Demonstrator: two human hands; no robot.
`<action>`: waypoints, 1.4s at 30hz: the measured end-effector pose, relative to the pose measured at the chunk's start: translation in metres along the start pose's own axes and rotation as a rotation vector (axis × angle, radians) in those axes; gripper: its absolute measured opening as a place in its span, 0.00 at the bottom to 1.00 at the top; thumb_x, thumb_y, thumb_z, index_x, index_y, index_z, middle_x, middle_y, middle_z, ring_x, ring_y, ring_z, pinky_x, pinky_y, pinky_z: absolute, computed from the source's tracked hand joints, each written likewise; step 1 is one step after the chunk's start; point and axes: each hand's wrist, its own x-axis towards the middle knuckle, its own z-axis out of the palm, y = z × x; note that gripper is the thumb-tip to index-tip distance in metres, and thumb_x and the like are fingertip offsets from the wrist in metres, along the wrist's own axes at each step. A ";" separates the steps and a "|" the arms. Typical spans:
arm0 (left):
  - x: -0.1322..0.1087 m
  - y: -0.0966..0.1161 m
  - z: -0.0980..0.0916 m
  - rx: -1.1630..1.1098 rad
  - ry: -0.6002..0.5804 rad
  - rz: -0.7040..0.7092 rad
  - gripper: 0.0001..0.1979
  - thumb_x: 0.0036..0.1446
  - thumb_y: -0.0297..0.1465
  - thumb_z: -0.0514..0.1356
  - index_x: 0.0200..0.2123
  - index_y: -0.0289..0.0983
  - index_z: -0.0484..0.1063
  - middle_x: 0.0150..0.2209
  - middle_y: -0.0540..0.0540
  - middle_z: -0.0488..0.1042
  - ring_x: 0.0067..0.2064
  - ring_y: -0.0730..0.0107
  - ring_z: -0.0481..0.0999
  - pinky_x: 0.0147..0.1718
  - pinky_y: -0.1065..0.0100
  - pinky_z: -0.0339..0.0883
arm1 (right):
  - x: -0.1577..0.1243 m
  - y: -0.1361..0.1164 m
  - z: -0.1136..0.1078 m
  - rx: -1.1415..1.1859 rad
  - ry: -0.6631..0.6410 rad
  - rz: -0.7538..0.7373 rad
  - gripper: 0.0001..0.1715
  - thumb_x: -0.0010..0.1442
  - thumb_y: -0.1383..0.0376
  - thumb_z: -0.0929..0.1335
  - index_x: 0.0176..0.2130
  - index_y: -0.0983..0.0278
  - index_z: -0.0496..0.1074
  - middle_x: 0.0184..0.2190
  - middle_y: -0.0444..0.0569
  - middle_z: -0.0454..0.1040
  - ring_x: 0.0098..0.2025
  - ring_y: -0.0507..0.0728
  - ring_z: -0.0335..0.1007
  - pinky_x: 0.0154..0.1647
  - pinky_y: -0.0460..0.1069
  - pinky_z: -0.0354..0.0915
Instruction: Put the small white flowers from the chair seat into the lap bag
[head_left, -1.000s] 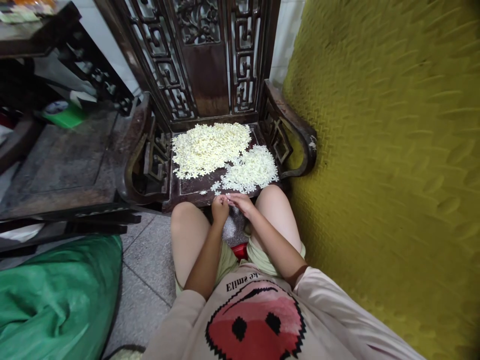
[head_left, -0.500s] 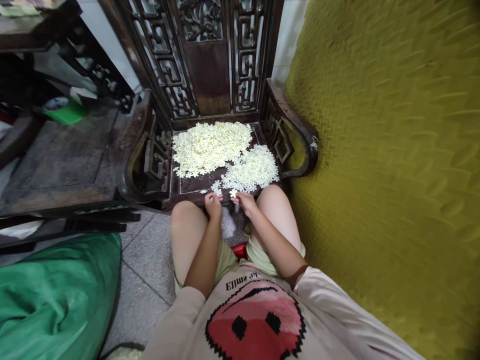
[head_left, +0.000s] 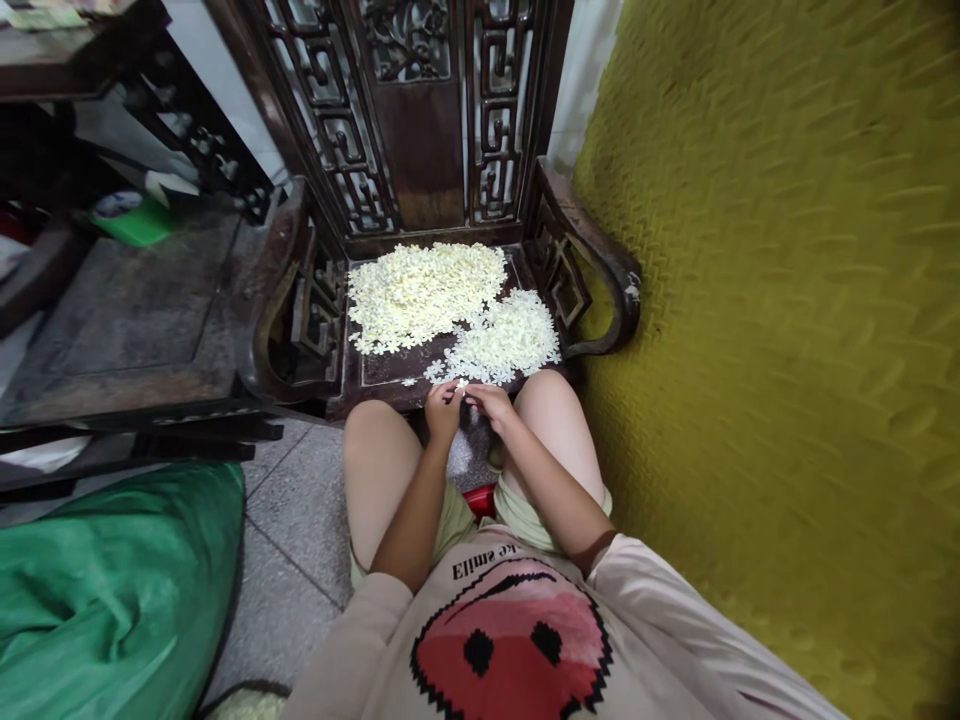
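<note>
My left hand (head_left: 442,408) and my right hand (head_left: 491,403) meet at the front edge of the chair seat, fingertips pinched together. Between them is a small white five-petalled flower (head_left: 461,384), probably artificial, which both hands' fingers touch. Just beyond the fingers, a whiter pile of loose flowers (head_left: 510,335) covers the right of the seat. Behind it to the left spreads a larger, creamier pile (head_left: 420,295). A single stray flower (head_left: 408,382) lies left of my hands. Whether a second piece is inside the left fingers is hidden.
The dark carved wooden chair (head_left: 424,150) has curved armrests on both sides. A yellow textured mat (head_left: 780,300) stands upright along the right. At left are another wooden seat (head_left: 135,330) with a green tape roll (head_left: 139,222) and a green sack (head_left: 120,590) on the floor.
My left hand has moved right and come together with my right hand at the flower. My right hand has stayed nearly in place. The piles look the same.
</note>
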 end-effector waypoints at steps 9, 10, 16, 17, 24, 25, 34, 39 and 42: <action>0.000 -0.002 0.003 -0.106 -0.145 -0.051 0.12 0.50 0.35 0.58 0.34 0.37 0.75 0.34 0.45 0.76 0.37 0.65 0.73 0.42 0.64 0.64 | 0.000 -0.003 -0.005 -0.002 -0.117 -0.013 0.08 0.46 0.64 0.72 0.27 0.68 0.75 0.25 0.46 0.75 0.22 0.44 0.63 0.22 0.40 0.57; 0.000 -0.001 0.003 -0.105 -0.148 -0.049 0.12 0.50 0.36 0.57 0.34 0.36 0.75 0.34 0.44 0.76 0.37 0.65 0.73 0.42 0.64 0.64 | 0.000 -0.003 -0.005 -0.005 -0.130 -0.025 0.09 0.46 0.63 0.72 0.27 0.68 0.75 0.25 0.46 0.75 0.22 0.44 0.63 0.22 0.40 0.57; -0.002 0.006 -0.001 0.009 -0.047 0.071 0.10 0.49 0.35 0.58 0.32 0.37 0.76 0.35 0.44 0.75 0.38 0.66 0.72 0.41 0.66 0.64 | 0.002 0.001 -0.004 -0.017 -0.168 -0.056 0.13 0.43 0.60 0.73 0.28 0.67 0.75 0.26 0.45 0.75 0.22 0.44 0.61 0.22 0.40 0.54; -0.003 0.006 -0.001 0.015 -0.037 0.072 0.10 0.49 0.35 0.58 0.31 0.37 0.76 0.34 0.44 0.75 0.38 0.66 0.72 0.40 0.66 0.64 | 0.002 0.001 -0.004 -0.019 -0.169 -0.063 0.14 0.43 0.59 0.73 0.28 0.67 0.75 0.26 0.45 0.75 0.22 0.44 0.61 0.22 0.41 0.54; -0.002 0.008 0.005 -0.233 -0.074 -0.098 0.12 0.45 0.36 0.61 0.32 0.34 0.76 0.33 0.43 0.77 0.36 0.66 0.74 0.41 0.64 0.65 | 0.001 -0.002 -0.004 -0.013 -0.162 -0.093 0.15 0.41 0.58 0.73 0.27 0.67 0.75 0.24 0.44 0.74 0.22 0.45 0.60 0.22 0.41 0.54; -0.002 0.009 0.005 -0.273 -0.077 -0.125 0.13 0.43 0.36 0.62 0.31 0.34 0.76 0.33 0.43 0.77 0.36 0.66 0.74 0.42 0.64 0.65 | 0.001 -0.003 -0.005 -0.010 -0.164 -0.092 0.15 0.41 0.58 0.73 0.27 0.67 0.75 0.24 0.44 0.74 0.22 0.45 0.60 0.23 0.41 0.54; 0.001 0.001 0.006 -0.414 -0.030 -0.396 0.18 0.41 0.41 0.62 0.33 0.32 0.73 0.27 0.47 0.74 0.28 0.74 0.71 0.30 0.71 0.62 | 0.003 0.002 -0.004 -0.017 -0.197 -0.111 0.17 0.40 0.57 0.74 0.26 0.67 0.73 0.22 0.42 0.72 0.21 0.45 0.60 0.22 0.41 0.52; 0.008 -0.003 0.002 -0.355 0.187 -0.408 0.15 0.47 0.39 0.58 0.34 0.32 0.71 0.28 0.48 0.72 0.26 0.77 0.69 0.28 0.73 0.60 | 0.008 0.004 -0.004 0.011 -0.088 -0.077 0.14 0.43 0.58 0.72 0.24 0.66 0.71 0.21 0.41 0.70 0.20 0.45 0.59 0.20 0.41 0.51; 0.010 -0.003 0.001 -0.349 0.272 -0.405 0.13 0.49 0.36 0.56 0.33 0.32 0.71 0.27 0.48 0.71 0.25 0.78 0.68 0.30 0.72 0.61 | 0.007 0.004 -0.004 -0.002 -0.007 -0.057 0.12 0.47 0.60 0.71 0.23 0.66 0.69 0.21 0.41 0.70 0.20 0.45 0.60 0.20 0.41 0.51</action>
